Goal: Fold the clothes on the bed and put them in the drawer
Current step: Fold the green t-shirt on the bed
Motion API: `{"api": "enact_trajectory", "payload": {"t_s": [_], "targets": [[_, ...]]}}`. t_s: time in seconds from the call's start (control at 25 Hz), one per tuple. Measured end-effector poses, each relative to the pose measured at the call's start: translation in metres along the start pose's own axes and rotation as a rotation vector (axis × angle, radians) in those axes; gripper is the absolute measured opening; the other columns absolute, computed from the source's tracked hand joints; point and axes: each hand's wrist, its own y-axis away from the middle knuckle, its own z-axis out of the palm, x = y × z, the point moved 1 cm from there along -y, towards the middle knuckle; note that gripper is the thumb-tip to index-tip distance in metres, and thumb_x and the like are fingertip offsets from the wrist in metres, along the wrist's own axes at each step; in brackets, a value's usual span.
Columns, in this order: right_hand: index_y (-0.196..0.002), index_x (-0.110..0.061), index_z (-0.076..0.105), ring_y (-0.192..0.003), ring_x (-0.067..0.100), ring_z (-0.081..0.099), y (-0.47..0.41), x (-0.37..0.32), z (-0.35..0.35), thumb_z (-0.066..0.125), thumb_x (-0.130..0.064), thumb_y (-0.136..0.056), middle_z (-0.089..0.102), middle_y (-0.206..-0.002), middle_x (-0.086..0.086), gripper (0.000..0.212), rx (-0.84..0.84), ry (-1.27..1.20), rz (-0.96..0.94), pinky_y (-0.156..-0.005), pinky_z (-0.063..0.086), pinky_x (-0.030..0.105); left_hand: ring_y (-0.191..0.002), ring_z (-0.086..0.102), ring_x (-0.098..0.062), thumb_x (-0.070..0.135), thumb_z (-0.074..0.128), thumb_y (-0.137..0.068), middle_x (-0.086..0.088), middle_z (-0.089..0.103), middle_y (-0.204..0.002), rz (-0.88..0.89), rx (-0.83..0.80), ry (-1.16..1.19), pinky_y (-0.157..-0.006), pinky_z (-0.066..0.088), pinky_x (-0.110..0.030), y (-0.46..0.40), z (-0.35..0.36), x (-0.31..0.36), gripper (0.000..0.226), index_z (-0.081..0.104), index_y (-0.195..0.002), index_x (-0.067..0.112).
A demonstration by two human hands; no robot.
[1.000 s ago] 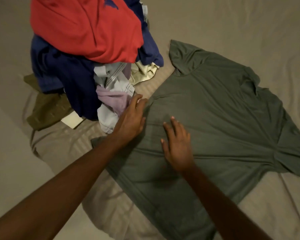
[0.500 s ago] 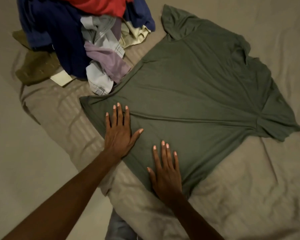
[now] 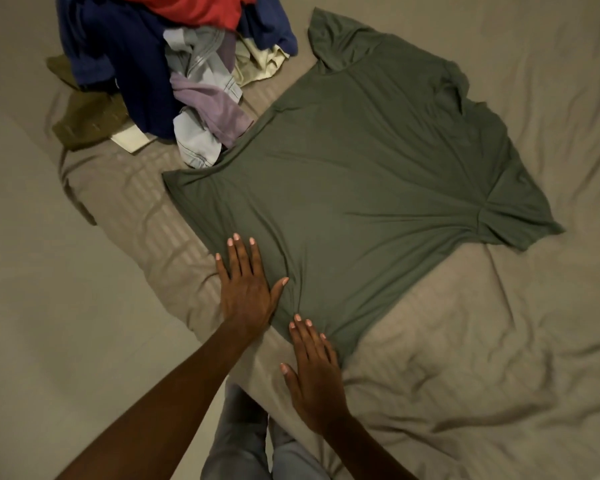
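A clothes pile (image 3: 160,67) lies upper left on the bed (image 3: 465,358), its top cut off by the frame. The left hand (image 3: 246,289) and right hand (image 3: 314,372), fingers straight, press the shirt's (image 3: 361,161) near hem flat.

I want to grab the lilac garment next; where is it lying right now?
In the head view the lilac garment lies upper left, at the near edge of the clothes pile, just left of the spread green T-shirt.
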Motion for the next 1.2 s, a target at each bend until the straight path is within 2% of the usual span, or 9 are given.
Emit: {"api": "enact_trajectory", "payload": {"t_s": [0.28,0.4,0.52,0.68,0.8,0.92,1.04,1.12,1.2], "targets": [[-0.144,-0.023,0.054,-0.130,0.019,0.053,0.000,0.021,-0.038,0.048,-0.033,-0.100,0.057,-0.143,0.001,0.045,0.144,-0.209,-0.105,-0.106,0.048,0.038,-0.157,0.000,-0.040,0.069,0.021,-0.099,-0.028,0.005,-0.167,-0.081,-0.048,0.001,-0.123,0.009,-0.062,0.049,-0.003,0.006,0.096,0.009,-0.160,-0.004],[-0.130,-0.019,0.061,-0.112,0.028,0.056,-0.051,0.052,-0.067,0.057,-0.022,-0.090,0.059,-0.124,0.006,0.041,0.255,-0.077,-0.057,-0.094,0.051,0.039,-0.155,0.012,-0.043,0.060,0.038,-0.100,-0.030,0.018,-0.164,0.103,0.021,0.061,-0.124,0.014,-0.058,0.061,-0.007,0.030,0.087,0.023,-0.159,-0.003],[-0.109,-0.017,0.063,-0.097,0.032,0.055,-0.063,0.075,-0.062,0.061,-0.017,-0.084,0.056,-0.106,0.008,0.025,0.230,0.049,-0.053,-0.081,0.049,0.042,-0.123,0.052,-0.039,0.052,0.054,-0.093,-0.018,0.054,-0.132,0.374,0.043,0.143,-0.104,0.039,-0.051,0.084,-0.002,0.062,0.054,0.059,-0.130,0.013],[-0.090,-0.015,0.060,-0.086,0.029,0.054,-0.014,0.087,-0.044,0.060,-0.011,-0.077,0.053,-0.093,0.005,0.013,0.119,-0.006,-0.195,-0.074,0.048,0.044,-0.088,0.054,-0.024,0.060,0.058,-0.083,-0.002,0.060,-0.092,0.492,0.005,0.185,-0.080,0.038,-0.043,0.116,0.011,0.082,0.043,0.066,-0.102,0.023],[-0.091,-0.018,0.068,-0.087,0.018,0.061,-0.012,0.099,-0.061,0.053,-0.003,-0.077,0.065,-0.092,-0.001,0.026,0.146,-0.299,-0.065,-0.078,0.051,0.032,-0.083,0.055,-0.024,0.065,0.063,-0.081,-0.001,0.062,-0.084,0.534,0.057,0.211,-0.076,0.037,-0.042,0.128,0.019,0.089,0.045,0.067,-0.091,0.021],[-0.091,-0.016,0.072,-0.083,0.009,0.063,-0.035,0.132,-0.106,0.046,-0.008,-0.081,0.071,-0.089,-0.001,0.029,0.479,-0.537,0.197,-0.079,0.048,0.014,-0.085,0.058,-0.028,0.063,0.065,-0.078,-0.002,0.064,-0.086,0.475,0.075,0.236,-0.074,0.037,-0.041,0.136,0.023,0.100,0.045,0.067,-0.092,0.021],[-0.086,-0.022,0.071,-0.078,0.022,0.067,-0.067,0.225,-0.158,0.050,-0.012,-0.078,0.074,-0.085,0.004,0.025,0.782,-0.606,0.520,-0.081,0.056,0.032,-0.083,0.057,-0.029,0.064,0.072,-0.073,-0.006,0.061,-0.085,0.382,0.061,0.280,-0.069,0.045,-0.039,0.139,0.021,0.118,0.050,0.067,-0.091,0.017],[-0.088,-0.021,0.073,-0.073,0.025,0.067,-0.080,0.282,-0.188,0.059,-0.010,-0.081,0.071,-0.080,0.006,0.020,0.874,-0.900,0.628,-0.078,0.059,0.046,-0.084,0.056,-0.031,0.059,0.074,-0.070,-0.008,0.060,-0.085,0.312,0.055,0.291,-0.068,0.047,-0.040,0.138,0.016,0.134,0.050,0.066,-0.091,0.014],[-0.100,0.001,0.070,-0.080,0.026,0.066,-0.088,0.311,-0.219,0.060,0.002,-0.089,0.066,-0.085,0.012,0.015,0.959,-1.353,0.711,-0.080,0.059,0.039,-0.085,0.057,-0.032,0.049,0.072,-0.068,-0.009,0.059,-0.086,0.231,0.000,0.254,-0.069,0.046,-0.041,0.135,0.013,0.151,0.044,0.064,-0.094,0.014]]}}
